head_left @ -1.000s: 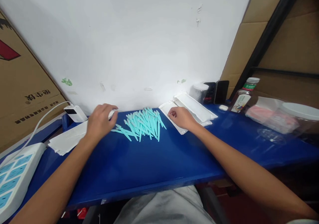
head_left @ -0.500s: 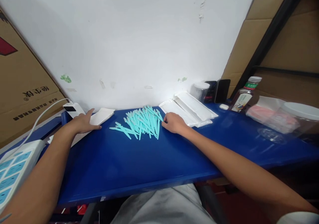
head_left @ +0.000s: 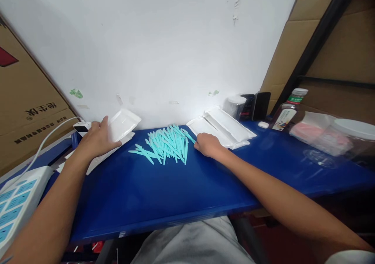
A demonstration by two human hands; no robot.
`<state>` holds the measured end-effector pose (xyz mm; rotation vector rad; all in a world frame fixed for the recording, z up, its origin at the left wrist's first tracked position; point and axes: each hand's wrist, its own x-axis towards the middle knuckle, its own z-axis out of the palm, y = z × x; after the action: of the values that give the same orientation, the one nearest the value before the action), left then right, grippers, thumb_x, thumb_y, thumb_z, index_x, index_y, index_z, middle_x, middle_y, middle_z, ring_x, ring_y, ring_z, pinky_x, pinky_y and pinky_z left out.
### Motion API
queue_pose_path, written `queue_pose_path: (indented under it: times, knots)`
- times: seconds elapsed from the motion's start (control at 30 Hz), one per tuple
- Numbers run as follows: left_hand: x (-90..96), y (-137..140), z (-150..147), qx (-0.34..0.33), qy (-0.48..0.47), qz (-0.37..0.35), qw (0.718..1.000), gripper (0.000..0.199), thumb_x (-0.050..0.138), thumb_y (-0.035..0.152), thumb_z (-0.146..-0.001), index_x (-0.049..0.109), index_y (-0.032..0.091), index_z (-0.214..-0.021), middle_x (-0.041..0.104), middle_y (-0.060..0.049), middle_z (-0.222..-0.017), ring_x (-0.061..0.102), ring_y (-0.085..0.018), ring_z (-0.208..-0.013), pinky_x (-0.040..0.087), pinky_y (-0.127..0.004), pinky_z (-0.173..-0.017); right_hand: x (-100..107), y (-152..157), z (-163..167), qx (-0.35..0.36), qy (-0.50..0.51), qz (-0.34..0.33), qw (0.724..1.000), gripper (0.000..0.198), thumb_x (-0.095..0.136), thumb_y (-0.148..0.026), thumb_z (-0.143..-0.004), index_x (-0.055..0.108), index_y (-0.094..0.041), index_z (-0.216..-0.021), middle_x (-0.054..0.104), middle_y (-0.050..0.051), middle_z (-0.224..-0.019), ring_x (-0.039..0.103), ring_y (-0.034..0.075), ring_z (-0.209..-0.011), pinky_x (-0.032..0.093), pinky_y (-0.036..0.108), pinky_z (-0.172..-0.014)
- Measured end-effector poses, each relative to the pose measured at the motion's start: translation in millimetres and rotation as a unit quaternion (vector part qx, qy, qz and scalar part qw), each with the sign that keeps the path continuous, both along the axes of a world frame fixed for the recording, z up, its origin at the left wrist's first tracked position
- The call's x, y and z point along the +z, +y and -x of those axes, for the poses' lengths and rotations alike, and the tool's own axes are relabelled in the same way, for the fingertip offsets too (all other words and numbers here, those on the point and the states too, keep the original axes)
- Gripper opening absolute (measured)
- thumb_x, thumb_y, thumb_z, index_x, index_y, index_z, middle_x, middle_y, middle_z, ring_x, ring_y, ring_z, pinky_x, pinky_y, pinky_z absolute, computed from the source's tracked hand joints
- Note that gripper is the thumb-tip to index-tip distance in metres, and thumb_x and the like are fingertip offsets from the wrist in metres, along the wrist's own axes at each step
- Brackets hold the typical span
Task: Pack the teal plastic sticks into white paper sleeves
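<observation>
Your left hand (head_left: 98, 139) pinches a white pouch (head_left: 123, 121), lifting it off the pouch stack (head_left: 96, 160) at ten o'clock. Your right hand (head_left: 206, 144), fingers curled together, touches the teal sticks (head_left: 165, 144) piled loose at twelve o'clock on the blue table (head_left: 175, 189).

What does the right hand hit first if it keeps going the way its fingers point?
Probably the pile of turquoise plastic sticks: the right hand rests on the blue tabletop, fingers pointing left at the pile's near edge, seemingly already touching one stick.
</observation>
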<state>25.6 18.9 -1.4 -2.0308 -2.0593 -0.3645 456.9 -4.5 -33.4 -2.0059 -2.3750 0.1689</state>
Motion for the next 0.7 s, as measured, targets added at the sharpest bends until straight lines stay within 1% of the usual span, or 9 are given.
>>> queue_pose_path:
  times: [0.07,0.13,0.17,0.27,0.37,0.43,0.53,0.6,0.7]
  knots:
    - [4.6,-8,-25,-0.049,-0.027,-0.058,0.997,0.117,0.079,0.063,-0.076,0.022,0.018,-0.168,0.046,-0.025,-0.148,0.057,-0.050,-0.131,0.050,-0.059,-0.106,-3,1,0,-0.002,0.001,-0.015,1.000,0.032,0.052,-0.032,-0.107,0.074,-0.010,-0.117,0.077,0.021,-0.117,0.075,0.031,-0.104,0.046,0.032,-0.071]
    - [4.3,-15,-52,-0.107,-0.043,-0.081,0.990,0.112,0.079,0.058,-0.075,0.027,0.017,-0.165,0.046,-0.023,-0.149,0.053,-0.047,-0.138,0.047,-0.058,-0.114,-5,1,0,-0.002,0.003,-0.025,1.000,0.039,0.051,-0.041,-0.110,0.071,-0.010,-0.123,0.075,0.021,-0.121,0.073,0.031,-0.109,0.048,0.032,-0.076]
    - [2.2,-19,-65,-0.141,-0.044,-0.088,0.985,0.108,0.080,0.054,-0.074,0.031,0.017,-0.163,0.048,-0.022,-0.147,0.052,-0.046,-0.138,0.047,-0.059,-0.115,-5,1,1,-0.002,0.003,-0.026,1.000,0.041,0.052,-0.044,-0.110,0.070,-0.011,-0.124,0.075,0.021,-0.122,0.073,0.031,-0.110,0.048,0.032,-0.077]
    - [-9.4,-29,-97,-0.236,-0.062,-0.098,0.965,0.096,0.079,0.042,-0.073,0.036,0.021,-0.156,0.053,-0.017,-0.143,0.056,-0.041,-0.134,0.049,-0.055,-0.113,-1,0,1,-0.003,-0.001,-0.014,1.000,0.036,0.053,-0.039,-0.109,0.071,-0.011,-0.123,0.075,0.020,-0.123,0.074,0.030,-0.109,0.048,0.031,-0.076]
    - [-19.7,-39,-118,-0.285,-0.076,-0.110,0.949,0.088,0.077,0.035,-0.075,0.037,0.023,-0.152,0.056,-0.016,-0.141,0.059,-0.039,-0.130,0.051,-0.053,-0.109,5,-2,2,-0.003,-0.005,0.005,1.000,0.030,0.056,-0.032,-0.106,0.076,-0.010,-0.113,0.077,0.020,-0.116,0.075,0.030,-0.104,0.047,0.031,-0.071]
    - [-22.6,-44,-126,-0.306,-0.075,-0.116,0.942,0.084,0.075,0.033,-0.076,0.037,0.023,-0.151,0.056,-0.016,-0.142,0.059,-0.038,-0.129,0.051,-0.053,-0.108,9,-3,2,-0.004,-0.007,0.018,1.000,0.024,0.062,-0.026,-0.100,0.079,-0.011,-0.106,0.079,0.020,-0.109,0.076,0.031,-0.099,0.046,0.032,-0.068]
    - [-22.3,-47,-131,-0.315,-0.062,-0.108,0.941,0.092,0.079,0.036,-0.074,0.035,0.024,-0.154,0.055,-0.016,-0.145,0.056,-0.040,-0.132,0.049,-0.054,-0.110,11,-3,4,-0.008,-0.007,0.026,1.000,0.020,0.066,-0.014,-0.091,0.080,-0.011,-0.105,0.079,0.020,-0.107,0.077,0.033,-0.099,0.045,0.032,-0.067]
    - [-21.6,-46,-130,-0.302,-0.050,-0.099,0.947,0.099,0.082,0.044,-0.073,0.034,0.025,-0.157,0.056,-0.016,-0.144,0.055,-0.041,-0.132,0.047,-0.054,-0.109,11,-4,5,-0.010,-0.004,0.027,1.000,0.022,0.064,-0.010,-0.089,0.079,-0.010,-0.105,0.079,0.021,-0.107,0.077,0.034,-0.101,0.045,0.033,-0.068]
    - [-23.0,-43,-128,-0.272,-0.025,-0.092,0.958,0.101,0.079,0.062,-0.078,0.033,0.023,-0.159,0.058,-0.017,-0.139,0.056,-0.042,-0.127,0.047,-0.055,-0.106,12,-6,-1,-0.009,0.009,0.022,1.000,0.021,0.060,-0.011,-0.094,0.076,-0.008,-0.108,0.078,0.023,-0.106,0.076,0.035,-0.101,0.047,0.034,-0.070]
